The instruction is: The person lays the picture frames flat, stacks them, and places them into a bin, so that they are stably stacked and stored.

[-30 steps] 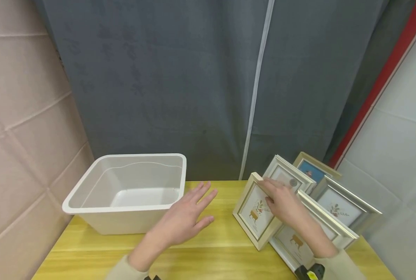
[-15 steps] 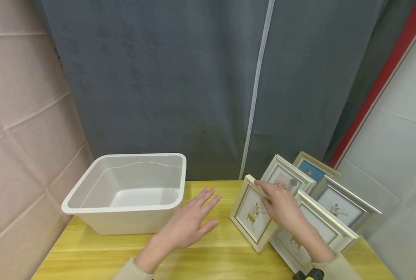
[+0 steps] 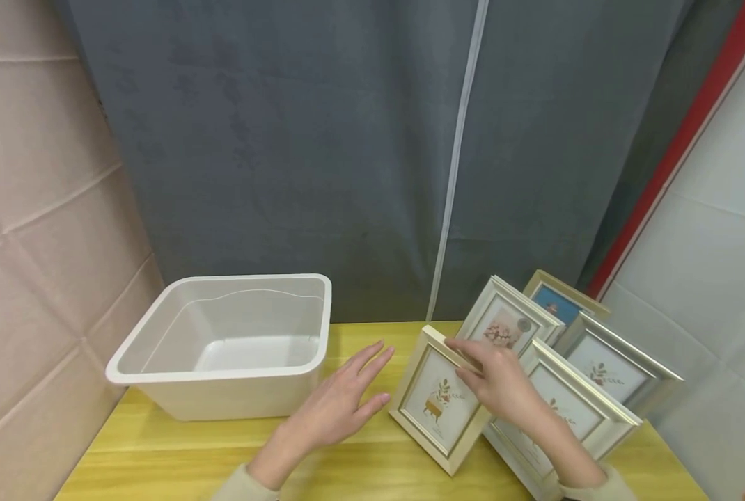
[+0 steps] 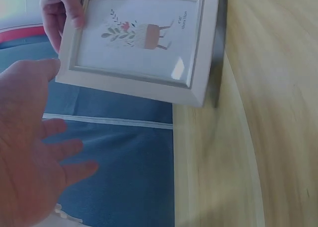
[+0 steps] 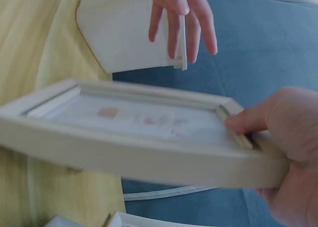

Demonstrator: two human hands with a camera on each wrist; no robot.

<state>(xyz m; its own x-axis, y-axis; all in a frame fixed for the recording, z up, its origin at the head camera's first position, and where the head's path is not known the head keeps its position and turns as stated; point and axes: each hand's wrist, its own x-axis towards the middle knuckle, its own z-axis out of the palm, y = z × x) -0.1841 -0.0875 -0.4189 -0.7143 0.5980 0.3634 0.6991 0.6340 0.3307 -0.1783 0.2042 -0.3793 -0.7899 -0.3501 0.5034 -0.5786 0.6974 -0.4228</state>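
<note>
My right hand (image 3: 500, 376) grips a cream picture frame (image 3: 444, 400) by its upper edge, thumb over the front as the right wrist view shows. The frame stands tilted in front of the other frames, its print of a plant and an orange-brown shape facing me. Fingers spread, my left hand (image 3: 341, 400) hovers between the white bin (image 3: 218, 379) and that frame. In the left wrist view the left thumb (image 4: 42, 70) appears near the frame's corner; whether it touches cannot be told.
Several more picture frames lean together at the right: a white one (image 3: 504, 323), a blue-print one (image 3: 554, 303), a silver one (image 3: 617, 365) and a front one (image 3: 573, 396). A grey curtain (image 3: 285, 153) hangs behind the wooden table (image 3: 347, 473).
The right hand has drawn the cream frame leftward and toward me, away from the leaning group, uncovering more of the white frame. My left hand has shifted slightly right and down.
</note>
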